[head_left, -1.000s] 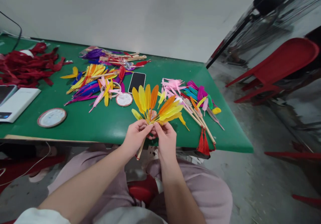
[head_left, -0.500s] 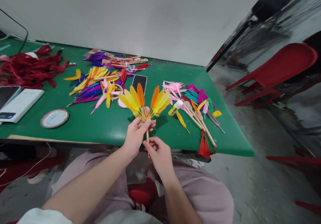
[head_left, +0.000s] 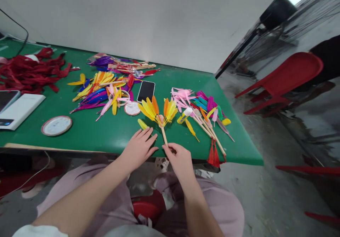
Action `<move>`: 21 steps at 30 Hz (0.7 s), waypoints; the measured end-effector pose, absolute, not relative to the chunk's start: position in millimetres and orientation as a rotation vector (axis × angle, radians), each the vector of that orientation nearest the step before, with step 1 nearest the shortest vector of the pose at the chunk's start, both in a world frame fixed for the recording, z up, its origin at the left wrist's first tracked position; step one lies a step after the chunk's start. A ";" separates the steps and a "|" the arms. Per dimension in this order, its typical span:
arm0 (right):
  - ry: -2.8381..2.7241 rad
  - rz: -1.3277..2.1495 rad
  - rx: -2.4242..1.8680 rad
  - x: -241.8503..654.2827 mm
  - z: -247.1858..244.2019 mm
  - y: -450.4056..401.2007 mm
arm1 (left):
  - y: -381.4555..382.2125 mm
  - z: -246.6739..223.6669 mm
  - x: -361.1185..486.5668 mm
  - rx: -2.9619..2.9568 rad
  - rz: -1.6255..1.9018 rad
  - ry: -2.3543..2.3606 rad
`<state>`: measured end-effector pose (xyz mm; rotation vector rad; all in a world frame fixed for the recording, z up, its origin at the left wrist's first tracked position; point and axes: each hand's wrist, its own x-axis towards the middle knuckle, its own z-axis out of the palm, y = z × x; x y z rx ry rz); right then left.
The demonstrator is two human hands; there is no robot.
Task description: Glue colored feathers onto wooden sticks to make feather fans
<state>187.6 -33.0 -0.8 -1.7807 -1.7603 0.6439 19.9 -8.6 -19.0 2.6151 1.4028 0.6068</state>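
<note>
My right hand (head_left: 179,159) pinches the lower end of a feather fan's wooden handle (head_left: 164,136) at the table's front edge. The feather fan (head_left: 160,118) has yellow and orange feathers spread to both sides of a small pale centre. Left of it, my left hand (head_left: 140,146) lies with its fingers stretched out over the green tabletop. Just beyond its fingertips is a loose yellow feather (head_left: 142,124), its quill partly hidden by the fingers. A glue stick (head_left: 185,115) with a white cap lies right of the fan.
Pink feathers (head_left: 182,97) and wooden sticks with red tassels (head_left: 214,152) lie to the right. Behind are a phone (head_left: 146,91), a round lid (head_left: 132,108) and mixed feathers (head_left: 92,97). Red ribbons (head_left: 34,70) and another lid (head_left: 56,125) are leftward. A red chair (head_left: 289,77) stands off right.
My left hand has let go of the fan and moved down-left onto the table, fingers spread. The fan has shifted slightly right and lower, still in my right hand. A loose yellow feather now shows.
</note>
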 end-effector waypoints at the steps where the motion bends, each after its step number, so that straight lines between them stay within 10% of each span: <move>1: -1.792 0.619 -1.799 187.5 -1.5 -32.6 | -9.7 -18.8 16.5 2.653 0.581 1.430; 21: -1.684 0.212 -2.047 244.9 6.2 -22.4 | 16.1 9.6 29.0 2.507 1.256 1.319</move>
